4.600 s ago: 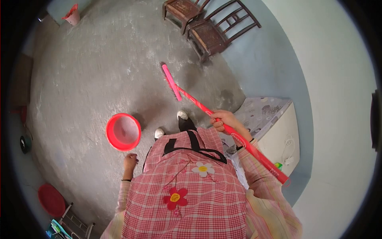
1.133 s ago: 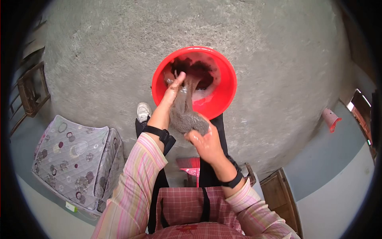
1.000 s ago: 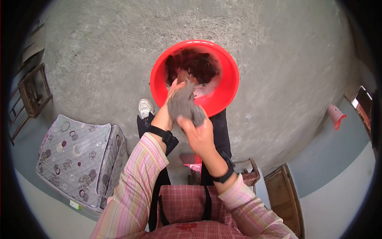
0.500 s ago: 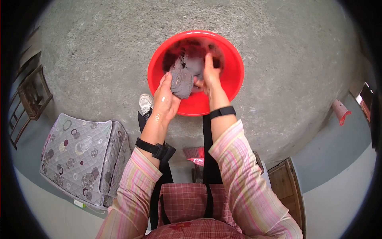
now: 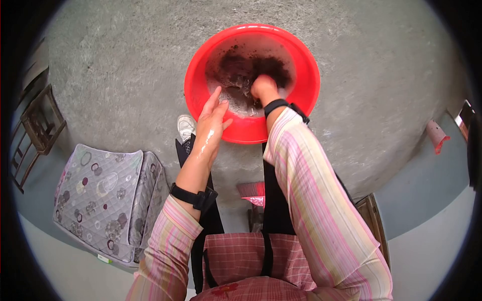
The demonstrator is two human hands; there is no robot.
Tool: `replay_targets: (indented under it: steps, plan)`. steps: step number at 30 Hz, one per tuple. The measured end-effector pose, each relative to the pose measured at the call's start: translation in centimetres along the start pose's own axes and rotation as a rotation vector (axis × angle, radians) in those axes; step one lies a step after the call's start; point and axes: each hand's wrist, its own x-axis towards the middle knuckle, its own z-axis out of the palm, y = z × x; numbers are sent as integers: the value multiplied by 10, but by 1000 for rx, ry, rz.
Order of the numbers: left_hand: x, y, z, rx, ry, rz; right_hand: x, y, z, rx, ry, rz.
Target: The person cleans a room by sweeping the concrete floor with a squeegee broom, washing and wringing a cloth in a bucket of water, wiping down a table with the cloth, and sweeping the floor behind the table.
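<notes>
A red basin [image 5: 307, 95] stands on the grey floor and holds cloudy, sudsy water [image 5: 281, 47] with dark dirt swirling in it. My left hand [image 5: 213, 118] is over the basin's near left rim, wet, with its fingers apart and nothing in it. My right hand [image 5: 264, 87] reaches down into the water near the middle of the basin; its fingers are under the dark water. The grey cloth is not clearly visible in the murk, so what my right hand holds, if anything, is hidden.
A quilted, patterned cover [image 5: 98, 193] lies over a box-like piece at the left. Wooden chairs [image 5: 42, 120] stand at the far left. Below the basin are a white shoe [image 5: 186, 126] and a red broom head [image 5: 251, 189]. A pink bin [image 5: 437, 136] is at the right.
The grey cloth has left my left hand, which is now open. My right hand has gone down into the water. Earlier, my right hand held a red broom, and later both hands worked the cloth.
</notes>
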Motion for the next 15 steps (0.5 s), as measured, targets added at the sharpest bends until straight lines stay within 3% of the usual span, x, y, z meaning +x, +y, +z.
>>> replay_targets:
  steps: [2, 4, 6, 10, 13, 15]
  plan:
    - [3, 0, 0, 18, -43, -19, 10, 1, -2, -171, -253, -130]
    - [2, 8, 3, -18, -19, -71, -39, -7, -16, 166, 50, -130]
    - [8, 22, 10, -92, -9, -172, -93, 1, -11, 757, 222, -521]
    - [33, 20, 19, -270, -183, -63, -225, -10, -90, 1011, -63, -476]
    - [-13, 32, 44, -227, -179, 9, -252, -14, -101, 1108, 216, -694]
    - [-9, 24, 40, -300, -177, -20, -249, -18, -103, 1061, 272, -685]
